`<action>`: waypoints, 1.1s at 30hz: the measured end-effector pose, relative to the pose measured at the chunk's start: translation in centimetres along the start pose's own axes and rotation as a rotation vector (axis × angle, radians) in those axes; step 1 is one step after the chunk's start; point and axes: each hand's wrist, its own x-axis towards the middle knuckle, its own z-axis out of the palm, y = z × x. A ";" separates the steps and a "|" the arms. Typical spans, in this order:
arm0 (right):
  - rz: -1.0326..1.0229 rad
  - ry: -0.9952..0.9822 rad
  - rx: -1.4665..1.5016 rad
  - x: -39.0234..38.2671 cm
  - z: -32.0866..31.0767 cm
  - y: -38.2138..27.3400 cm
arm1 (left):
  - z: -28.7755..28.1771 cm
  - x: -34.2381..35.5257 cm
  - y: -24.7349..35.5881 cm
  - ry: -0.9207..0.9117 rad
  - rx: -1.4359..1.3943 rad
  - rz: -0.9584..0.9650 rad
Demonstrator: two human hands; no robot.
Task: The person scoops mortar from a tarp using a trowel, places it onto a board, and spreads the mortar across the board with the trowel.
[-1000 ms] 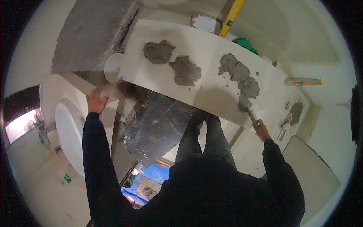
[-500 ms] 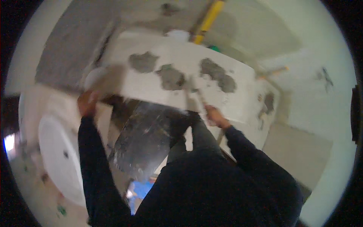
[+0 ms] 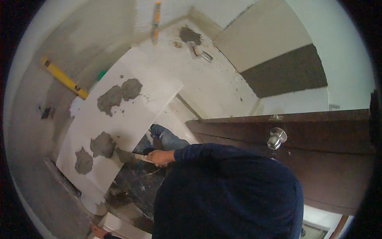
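My right hand (image 3: pixel 160 157) grips the trowel (image 3: pixel 126 155), whose grey blade lies at the lower edge of a white board (image 3: pixel 147 95). Grey mortar sits on the board in rough piles: one group (image 3: pixel 113 97) toward the upper right, another pile (image 3: pixel 102 143) beside the blade, and one (image 3: pixel 83 161) at the lower left. At the bottom edge of the picture my left hand (image 3: pixel 97 230) is at a pale panel (image 3: pixel 119 223), mostly hidden, so its fingers cannot be made out.
A yellow level (image 3: pixel 63 75) leans behind the board. A smoothing float (image 3: pixel 201 53) and an orange-handled tool (image 3: pixel 157 22) are at the top. A dark wooden door (image 3: pixel 318 155) with a round knob (image 3: pixel 277 138) stands at the right. A dark sheet (image 3: pixel 139 183) lies below the board.
My view has swung round to the right, bringing the door in. The trowel has moved from the right-hand piles to the left-hand ones. My left hand now sits at the picture's bottom edge.
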 end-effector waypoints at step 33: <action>0.296 -0.139 0.406 20.2 10.2 -14.9 | -11.5 3.0 6.2 -0.179 -0.479 -0.495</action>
